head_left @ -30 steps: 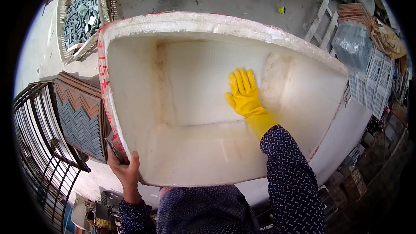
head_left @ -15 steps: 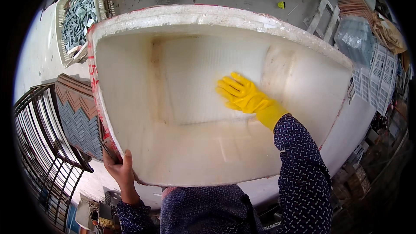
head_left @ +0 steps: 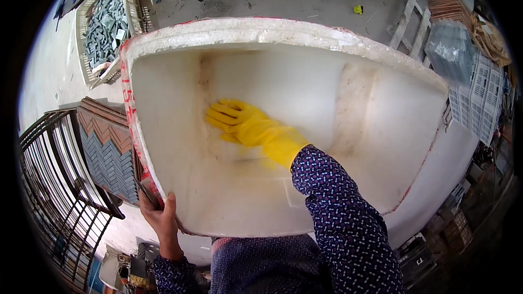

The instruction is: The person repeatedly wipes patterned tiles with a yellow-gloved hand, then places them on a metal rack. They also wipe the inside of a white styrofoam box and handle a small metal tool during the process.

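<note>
A large white foam box (head_left: 261, 31), open toward me, fills the middle of the head view. Brownish stains run down its inner corners, and red tape and markings line its left edge. My bare left hand (head_left: 163, 219) grips the near left edge, thumb on the inner side and fingers behind the wall. Inside the box is my right hand (head_left: 239, 124) in a yellow rubber glove (head_left: 283, 144). Its fingers are stretched out flat against the bottom, close to the stained left corner, and I see nothing held in it.
Beyond the box at far left stands a crate (head_left: 81, 54) of small grey pieces. Herringbone tile panels (head_left: 109, 155) and a black metal rack (head_left: 60, 185) are on the left. White plastic crates (head_left: 479, 98) and wrapped clear sheets (head_left: 449, 46) stack up at right.
My gloved right hand has swept left across the box's bottom, from near the right corner to the left one. The left hand keeps its grip; the view has shifted slightly.
</note>
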{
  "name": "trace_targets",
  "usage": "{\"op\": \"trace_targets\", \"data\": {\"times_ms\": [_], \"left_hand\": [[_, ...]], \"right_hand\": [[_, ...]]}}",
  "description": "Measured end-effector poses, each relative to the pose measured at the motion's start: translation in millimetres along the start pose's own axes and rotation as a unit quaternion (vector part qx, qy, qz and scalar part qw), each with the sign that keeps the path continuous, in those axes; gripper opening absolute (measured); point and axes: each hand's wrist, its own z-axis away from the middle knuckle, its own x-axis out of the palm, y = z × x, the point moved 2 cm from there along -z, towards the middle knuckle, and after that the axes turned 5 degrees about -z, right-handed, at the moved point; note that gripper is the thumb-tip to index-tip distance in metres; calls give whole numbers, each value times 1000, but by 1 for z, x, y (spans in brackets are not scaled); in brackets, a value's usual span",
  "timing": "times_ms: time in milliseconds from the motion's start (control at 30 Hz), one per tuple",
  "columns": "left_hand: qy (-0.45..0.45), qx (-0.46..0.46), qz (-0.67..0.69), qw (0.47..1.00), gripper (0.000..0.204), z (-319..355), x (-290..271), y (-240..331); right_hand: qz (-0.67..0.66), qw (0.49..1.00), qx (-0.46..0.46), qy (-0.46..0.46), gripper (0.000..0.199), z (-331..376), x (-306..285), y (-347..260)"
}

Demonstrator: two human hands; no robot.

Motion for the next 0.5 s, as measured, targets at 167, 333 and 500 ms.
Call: {"op": "trace_targets", "data": {"times_ms": [167, 333, 500], "left_hand": [[-7, -9, -10, 1000, 57, -3, -7, -12], [38, 30, -87, 995, 65, 0, -8, -7], [18, 141, -100, 985, 48, 20, 31, 58]], "right_hand": [[156, 946, 279, 57, 58, 63, -101, 63], [159, 895, 417, 17, 70, 132, -71, -5], [-74, 855, 503, -97, 59, 152, -88, -42]]}}
